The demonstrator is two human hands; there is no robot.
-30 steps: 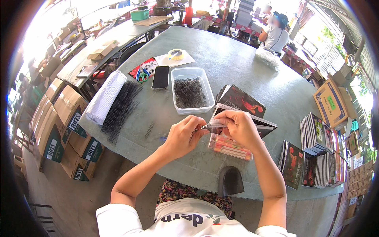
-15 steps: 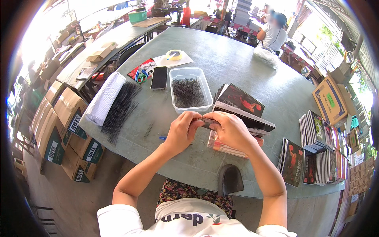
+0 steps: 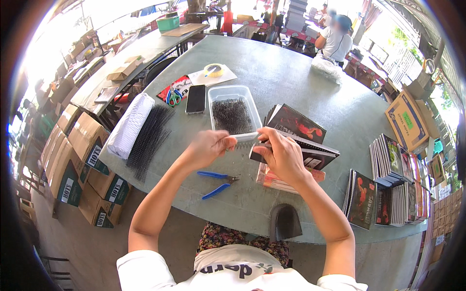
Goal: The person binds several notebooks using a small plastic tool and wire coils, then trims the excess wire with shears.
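A short dark wire coil (image 3: 245, 144) stretches between my two hands over the near side of the table. My left hand (image 3: 209, 147), somewhat blurred, pinches its left end. My right hand (image 3: 282, 154) grips a dark notebook (image 3: 255, 154) by its end, thumb below and fingers above; the coil meets that edge. Just beyond stands a clear plastic tub (image 3: 212, 127) holding many short black coils (image 3: 231, 115). Blue-handled cutting pliers (image 3: 217, 182) lie below my left hand. Behind my right hand are dark-covered notebooks (image 3: 297, 123), above a pinkish stack of notebooks (image 3: 266, 177).
Long black coils (image 3: 149, 136) lie beside a white wrapped roll (image 3: 130, 125) on the left. A phone (image 3: 195, 99), scissors (image 3: 173, 97) and tape roll (image 3: 213, 71) sit behind. Bound notebooks (image 3: 361, 199) and a carton (image 3: 407, 125) are at right. A dark curved object (image 3: 285, 222) rests at the near edge.
My left hand has moved left, away from my right, and the coil now shows between them. The pliers have come into fuller view. My right hand has shifted slightly.
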